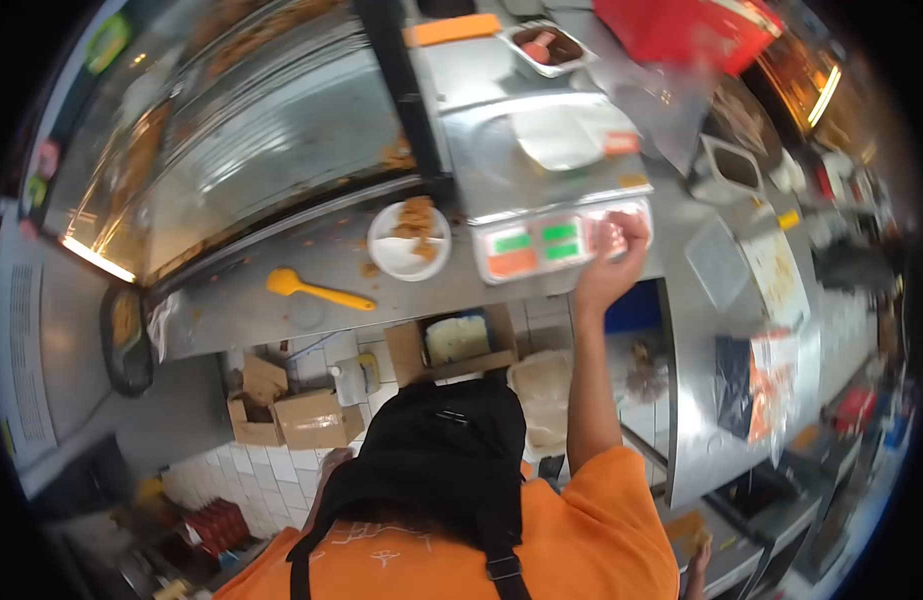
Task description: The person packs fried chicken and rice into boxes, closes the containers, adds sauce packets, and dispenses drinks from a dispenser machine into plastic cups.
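Note:
My right hand (618, 262) is over the keypad at the right end of the scale's (498, 240) front panel. Its fingers are partly curled and slightly apart, with nothing held in them. Green displays are lit on the panel. On the scale's metal plate lies a white sheet or shallow dish (556, 138). Left of the scale stands a white bowl (386, 252) with brown fried-looking pieces inside, and a yellow spoon (321, 290) lies beyond it. Low by the black bag on my chest, a small part of my left hand (334, 460) shows; its fingers are hidden.
A glass display case (281, 120) fills the left back. Behind the scale is a metal tub (547, 48) with a red-handled utensil. Cardboard boxes (319, 418) sit below the counter. At lower right, another person's hand (699, 558) is near something brown.

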A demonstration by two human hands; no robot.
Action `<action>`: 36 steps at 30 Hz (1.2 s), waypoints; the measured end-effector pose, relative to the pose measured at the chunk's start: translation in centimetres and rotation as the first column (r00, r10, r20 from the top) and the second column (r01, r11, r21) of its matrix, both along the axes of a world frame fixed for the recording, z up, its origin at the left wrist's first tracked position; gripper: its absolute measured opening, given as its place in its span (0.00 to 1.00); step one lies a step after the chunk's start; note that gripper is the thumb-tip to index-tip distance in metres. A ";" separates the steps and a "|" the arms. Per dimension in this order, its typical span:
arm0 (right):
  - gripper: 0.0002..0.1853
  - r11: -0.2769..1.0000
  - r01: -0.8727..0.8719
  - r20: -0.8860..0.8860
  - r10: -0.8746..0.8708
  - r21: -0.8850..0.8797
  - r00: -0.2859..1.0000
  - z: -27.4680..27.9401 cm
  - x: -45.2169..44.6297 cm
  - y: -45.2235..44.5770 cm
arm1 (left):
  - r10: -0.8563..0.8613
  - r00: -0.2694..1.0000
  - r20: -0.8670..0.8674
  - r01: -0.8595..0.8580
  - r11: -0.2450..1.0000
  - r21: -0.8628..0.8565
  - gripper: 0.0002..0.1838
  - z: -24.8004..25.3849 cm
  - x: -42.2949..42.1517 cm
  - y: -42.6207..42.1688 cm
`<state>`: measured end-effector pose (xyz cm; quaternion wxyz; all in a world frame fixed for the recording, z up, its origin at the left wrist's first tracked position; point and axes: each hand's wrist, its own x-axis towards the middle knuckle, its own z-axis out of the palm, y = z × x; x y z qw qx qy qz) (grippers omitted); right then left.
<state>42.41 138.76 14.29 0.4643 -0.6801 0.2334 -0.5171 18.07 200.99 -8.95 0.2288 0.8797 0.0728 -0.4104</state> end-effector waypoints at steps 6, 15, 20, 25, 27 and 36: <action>0.19 0.622 -0.409 0.100 0.619 -0.668 0.779 8.0 16.0 18.8 | -0.161 0.986 0.053 0.165 0.983 -0.082 0.35 -3.1 7.8 -1.0; 0.48 0.863 -0.257 -0.011 0.281 -0.435 0.960 10.8 24.0 23.0 | -0.503 0.862 0.068 0.503 0.830 -0.241 0.36 -6.5 29.7 -9.5; 0.47 0.961 -0.275 -0.001 0.275 -0.031 0.961 9.3 25.6 22.8 | -0.534 0.842 0.079 0.525 0.776 -0.349 0.37 -4.5 32.6 -13.9; 0.46 0.982 -0.147 0.002 0.148 -0.119 0.989 8.1 27.4 25.1 | -0.553 0.829 0.079 0.530 0.734 -0.424 0.38 -1.4 33.0 -15.5; 0.47 0.971 -0.156 -0.089 0.142 -0.180 0.986 8.1 26.8 26.9 | -0.556 0.829 0.067 0.525 0.731 -0.436 0.38 -0.4 32.7 -15.6; 0.41 0.449 -0.741 -0.337 0.688 -0.499 0.643 6.4 21.9 28.8 | -0.546 0.837 0.024 0.505 0.756 -0.415 0.40 4.6 29.8 -16.1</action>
